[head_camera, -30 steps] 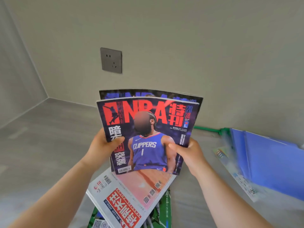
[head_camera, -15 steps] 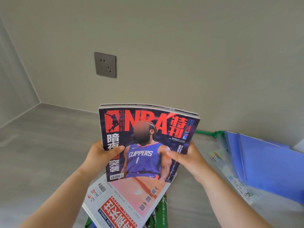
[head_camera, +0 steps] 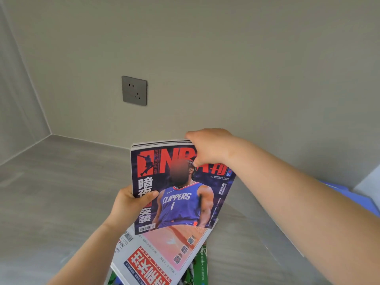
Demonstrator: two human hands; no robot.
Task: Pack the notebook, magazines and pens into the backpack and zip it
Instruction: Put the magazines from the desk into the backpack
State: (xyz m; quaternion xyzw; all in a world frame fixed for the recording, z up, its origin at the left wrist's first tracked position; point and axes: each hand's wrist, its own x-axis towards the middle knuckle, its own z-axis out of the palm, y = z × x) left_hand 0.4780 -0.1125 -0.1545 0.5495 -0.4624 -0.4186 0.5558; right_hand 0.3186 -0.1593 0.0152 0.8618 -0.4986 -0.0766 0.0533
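Observation:
I hold a stack of basketball magazines [head_camera: 181,194] nearly upright above the grey table [head_camera: 51,202]. The front cover is dark with red letters and a player in a blue jersey. My left hand [head_camera: 129,204] grips the stack's left edge, thumb across the cover. My right hand [head_camera: 209,149] is at the stack's top edge, fingers curled over it and hidden behind the pages. Below the stack lies a white magazine with a red title [head_camera: 156,262] on a green one [head_camera: 202,262]. No backpack, notebook or pens are in view.
A blue folder [head_camera: 362,200] lies at the right edge, mostly hidden by my right forearm. A grey wall socket [head_camera: 134,90] is on the wall behind the table. The table runs into a corner at the far left.
My right hand left the stack's right edge and moved up to its top edge. The two offset magazines are now squared into one stack. The view tilted so the blue folders are mostly hidden.

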